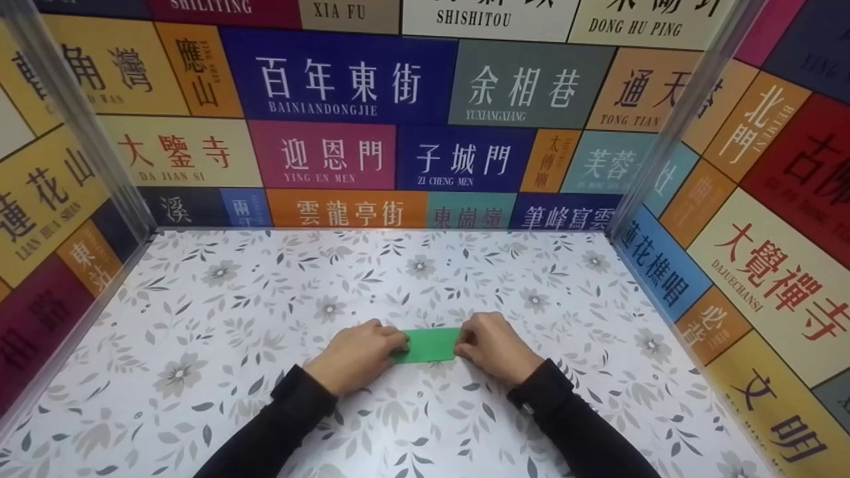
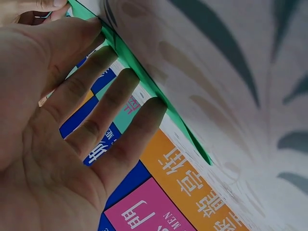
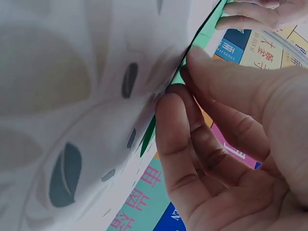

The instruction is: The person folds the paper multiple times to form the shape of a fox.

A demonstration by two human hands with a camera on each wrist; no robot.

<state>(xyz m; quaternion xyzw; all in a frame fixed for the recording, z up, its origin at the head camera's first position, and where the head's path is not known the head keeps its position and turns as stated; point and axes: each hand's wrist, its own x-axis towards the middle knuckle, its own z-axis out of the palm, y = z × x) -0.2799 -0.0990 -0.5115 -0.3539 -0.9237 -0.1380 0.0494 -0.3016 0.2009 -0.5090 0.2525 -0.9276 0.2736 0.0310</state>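
A strip of green paper (image 1: 433, 345) lies on the patterned tabletop between the two hands. At its left end is the left hand (image 1: 362, 355); in the left wrist view its thumb and index fingertip (image 2: 99, 28) meet at the paper's edge, and the other fingers are spread along the green paper (image 2: 154, 94). The right hand (image 1: 498, 346) pinches the opposite end, its thumb (image 3: 199, 55) and index fingertip close together there in the right wrist view. Its remaining fingers are curled against the table. A narrow end of the green paper (image 3: 149, 137) stands slightly off the surface. The palms hide part of it.
The white tabletop (image 1: 265, 292) carries a grey floral and leaf pattern. Panels with colourful Chinese place-name signs (image 1: 339, 76) stand at the back and both sides, joined by clear corner edges (image 1: 671, 133). Both forearms wear black sleeves (image 1: 279, 418).
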